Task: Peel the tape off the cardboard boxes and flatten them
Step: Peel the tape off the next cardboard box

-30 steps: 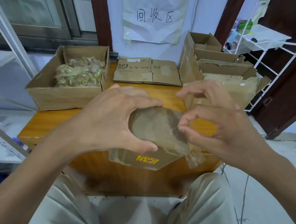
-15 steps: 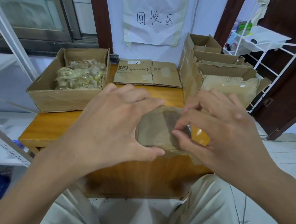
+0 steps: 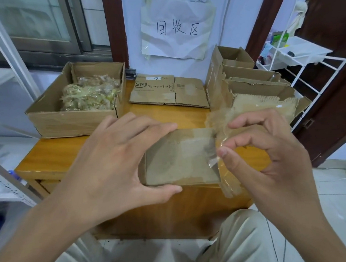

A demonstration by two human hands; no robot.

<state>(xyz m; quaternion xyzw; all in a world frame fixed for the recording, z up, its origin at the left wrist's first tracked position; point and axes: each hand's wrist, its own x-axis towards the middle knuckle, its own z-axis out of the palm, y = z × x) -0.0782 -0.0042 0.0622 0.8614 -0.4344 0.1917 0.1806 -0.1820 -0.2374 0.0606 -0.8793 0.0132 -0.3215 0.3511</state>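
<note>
Head-worn view, facing forward and down, close over table [image 3: 67,150]

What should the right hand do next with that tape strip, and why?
Probably keep pulling rightward, away from the box. The right hand pinches the clear tape, partly lifted but clinging at the small box's right edge; the left hand braces it.

Home recycling corner, handwritten wall sign [image 3: 178,29] (回收区), cardboard boxes [image 3: 244,80] on wooden table [image 3: 53,153]

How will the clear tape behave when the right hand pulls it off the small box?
The tape looks thin and crumpled, so probably floppy and light. It clings in folds near the right hand, so likely sticks to itself and fingers.
</note>
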